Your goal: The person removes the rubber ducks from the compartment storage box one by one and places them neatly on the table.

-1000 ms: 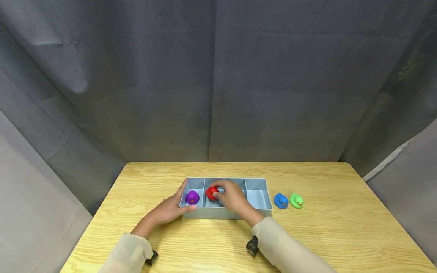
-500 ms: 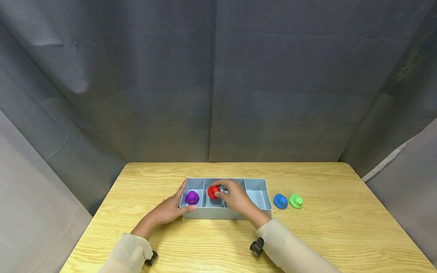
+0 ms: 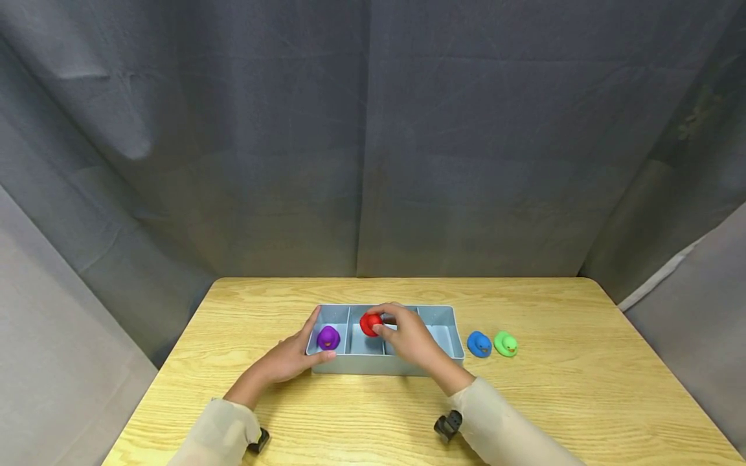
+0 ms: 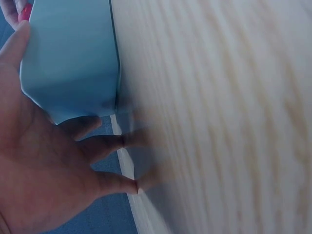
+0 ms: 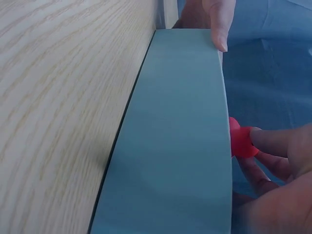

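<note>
A blue-grey divided box (image 3: 355,364) lies lengthwise on the table. My left hand (image 3: 285,358) braces its left end, thumb laid on the front rim and straight fingers spread along the end wall. In the left wrist view, fingertips (image 4: 130,185) reach down to the tabletop. My right hand (image 3: 410,334) pinches a red rubber duck (image 3: 370,325) between thumb and fingers over the second compartment from the left. The right wrist view has the red duck (image 5: 242,141) at rim level, partly behind the box wall. A purple rubber duck (image 3: 328,337) sits in the leftmost compartment.
On the wooden table (image 3: 571,388), a blue duck (image 3: 480,344) and a green duck (image 3: 506,343) stand close together right of the box. Grey curtains (image 3: 466,162) hang behind the table and at its sides.
My right hand has raised the red duck and moved it slightly to the right and away from me. The left hand and the box have stayed put.
</note>
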`<act>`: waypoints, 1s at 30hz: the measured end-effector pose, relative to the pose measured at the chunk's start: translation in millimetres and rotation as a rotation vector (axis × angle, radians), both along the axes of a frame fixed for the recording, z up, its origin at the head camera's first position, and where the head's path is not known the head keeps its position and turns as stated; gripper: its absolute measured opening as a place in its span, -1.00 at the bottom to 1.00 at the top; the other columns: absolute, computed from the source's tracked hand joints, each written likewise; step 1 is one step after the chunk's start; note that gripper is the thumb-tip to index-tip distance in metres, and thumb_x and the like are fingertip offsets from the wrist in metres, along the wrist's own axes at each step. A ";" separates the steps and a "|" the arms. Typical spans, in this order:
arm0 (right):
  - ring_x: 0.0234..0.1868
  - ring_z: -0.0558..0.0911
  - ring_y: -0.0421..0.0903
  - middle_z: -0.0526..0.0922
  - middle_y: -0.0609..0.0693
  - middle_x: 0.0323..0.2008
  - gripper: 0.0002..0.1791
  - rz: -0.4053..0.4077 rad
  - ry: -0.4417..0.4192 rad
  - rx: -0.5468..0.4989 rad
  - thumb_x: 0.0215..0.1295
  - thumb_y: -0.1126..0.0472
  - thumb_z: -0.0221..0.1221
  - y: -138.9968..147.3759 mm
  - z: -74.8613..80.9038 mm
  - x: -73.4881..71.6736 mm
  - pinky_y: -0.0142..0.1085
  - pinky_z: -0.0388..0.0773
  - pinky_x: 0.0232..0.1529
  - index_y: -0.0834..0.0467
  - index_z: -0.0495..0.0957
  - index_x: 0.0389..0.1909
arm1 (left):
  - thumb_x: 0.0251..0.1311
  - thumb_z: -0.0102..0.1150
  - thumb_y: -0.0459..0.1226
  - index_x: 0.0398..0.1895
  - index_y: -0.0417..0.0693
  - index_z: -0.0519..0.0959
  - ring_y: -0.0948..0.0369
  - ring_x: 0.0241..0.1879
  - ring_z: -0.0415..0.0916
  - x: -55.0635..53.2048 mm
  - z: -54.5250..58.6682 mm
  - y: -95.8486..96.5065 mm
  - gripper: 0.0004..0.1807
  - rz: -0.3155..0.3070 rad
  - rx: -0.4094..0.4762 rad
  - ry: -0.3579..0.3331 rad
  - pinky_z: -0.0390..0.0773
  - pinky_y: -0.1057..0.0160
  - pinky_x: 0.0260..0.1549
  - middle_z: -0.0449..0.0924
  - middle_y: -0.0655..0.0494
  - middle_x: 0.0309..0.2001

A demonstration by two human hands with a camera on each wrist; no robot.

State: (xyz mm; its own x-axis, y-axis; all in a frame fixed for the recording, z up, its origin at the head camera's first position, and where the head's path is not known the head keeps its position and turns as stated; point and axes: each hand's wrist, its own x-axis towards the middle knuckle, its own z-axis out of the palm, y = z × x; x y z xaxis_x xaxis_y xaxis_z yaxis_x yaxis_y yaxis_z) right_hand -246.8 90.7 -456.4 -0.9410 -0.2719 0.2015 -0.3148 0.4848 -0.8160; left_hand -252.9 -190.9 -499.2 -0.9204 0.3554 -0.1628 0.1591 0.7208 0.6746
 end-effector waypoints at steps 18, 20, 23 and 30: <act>0.04 0.65 0.15 0.61 0.06 0.14 -0.63 -0.020 -0.037 -0.014 0.39 0.36 0.29 30.6 1.0 4.4 -0.11 0.69 -0.02 0.16 0.63 0.19 | 0.33 0.20 0.25 0.66 0.47 -0.45 -0.31 0.51 0.12 0.0 -0.6 0.5 0.16 -0.007 -0.018 0.028 -0.12 -0.56 0.37 -0.04 -0.21 0.62; 0.06 0.64 0.16 0.60 0.06 0.17 -0.62 -0.028 -0.061 -0.023 0.41 0.34 0.29 34.3 1.0 5.2 -0.12 0.68 -0.04 0.13 0.63 0.21 | 0.33 0.20 0.26 0.66 0.47 -0.45 -0.32 0.51 0.12 0.3 -0.5 0.5 0.16 -0.011 -0.015 0.028 -0.13 -0.56 0.37 -0.04 -0.21 0.62; 0.09 0.62 0.17 0.57 0.07 0.21 -0.62 -0.035 -0.093 -0.035 0.42 0.31 0.28 40.4 0.1 6.1 -0.16 0.68 -0.09 0.09 0.61 0.23 | 0.32 0.20 0.27 0.66 0.46 -0.45 -0.31 0.51 0.13 0.2 -0.7 0.6 0.16 -0.013 -0.013 0.029 -0.16 -0.56 0.37 -0.04 -0.20 0.62; 0.12 0.61 0.20 0.55 0.11 0.24 -0.61 -0.024 -0.100 -0.050 0.46 0.29 0.24 54.7 -1.7 7.7 -0.16 0.66 -0.08 0.09 0.59 0.27 | 0.34 0.20 0.24 0.66 0.46 -0.45 -0.31 0.51 0.12 0.9 -0.3 0.8 0.15 -0.012 -0.013 0.028 -0.16 -0.56 0.38 -0.06 -0.19 0.63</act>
